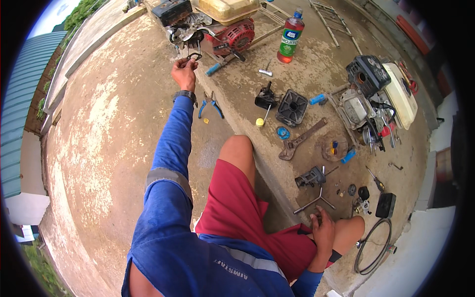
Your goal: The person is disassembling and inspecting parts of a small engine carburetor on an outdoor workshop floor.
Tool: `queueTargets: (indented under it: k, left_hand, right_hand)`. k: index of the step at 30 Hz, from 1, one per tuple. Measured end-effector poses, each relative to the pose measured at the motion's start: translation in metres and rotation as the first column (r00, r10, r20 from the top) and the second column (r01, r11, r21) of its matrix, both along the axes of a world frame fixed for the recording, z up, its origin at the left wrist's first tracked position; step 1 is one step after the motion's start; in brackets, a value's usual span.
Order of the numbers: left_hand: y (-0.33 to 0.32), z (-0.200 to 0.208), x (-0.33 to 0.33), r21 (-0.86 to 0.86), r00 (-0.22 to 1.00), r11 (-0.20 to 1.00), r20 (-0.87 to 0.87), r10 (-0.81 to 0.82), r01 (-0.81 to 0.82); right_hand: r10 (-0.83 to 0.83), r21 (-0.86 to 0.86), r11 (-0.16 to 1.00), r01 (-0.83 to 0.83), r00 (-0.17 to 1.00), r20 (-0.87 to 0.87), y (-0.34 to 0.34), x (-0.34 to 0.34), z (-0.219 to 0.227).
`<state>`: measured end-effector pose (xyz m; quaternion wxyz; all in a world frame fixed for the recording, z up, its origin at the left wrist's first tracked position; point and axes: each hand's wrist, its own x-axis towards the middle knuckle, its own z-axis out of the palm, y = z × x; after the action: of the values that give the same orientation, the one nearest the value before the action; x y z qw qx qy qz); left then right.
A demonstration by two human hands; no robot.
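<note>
My left hand (184,73) reaches far forward, fingers pinching a thin black gasket-like piece (197,56) with an opening in its middle. Just beyond it is a red engine (235,38) with a cream fuel tank (228,9); whether the piece touches the engine I cannot tell. Blue-handled pliers (211,105) lie on the concrete below my left wrist. Near my bent right knee, my right hand (324,230) rests with its fingers loosely extended and nothing visible in them. Closest to it is a three-armed metal wrench (319,199).
Right of my legs lie an adjustable wrench (303,139), a square black cover (292,108), a screwdriver (377,181) and a coiled black cable (372,250). A bottle of red liquid (290,42) stands ahead. A second engine (356,106) sits at the right, near the wall.
</note>
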<state>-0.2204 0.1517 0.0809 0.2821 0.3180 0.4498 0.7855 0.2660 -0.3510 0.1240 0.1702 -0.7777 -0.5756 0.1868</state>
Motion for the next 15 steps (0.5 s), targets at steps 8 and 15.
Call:
queueTargets:
  k: [8,15]
  left_hand:
    - [0.005,0.006,-0.012,-0.045,0.992,0.999,-0.124,0.009,-0.015]
    - [0.011,0.003,0.003,-0.034,0.998,0.998,-0.035,0.048,-0.049]
  right_hand:
    - [-0.030,-0.062,0.998,0.028,0.999,-0.028,0.001,-0.002,0.004]
    - [-0.007,-0.009,1.000,0.007,1.000,-0.001,0.000,0.000,0.002]
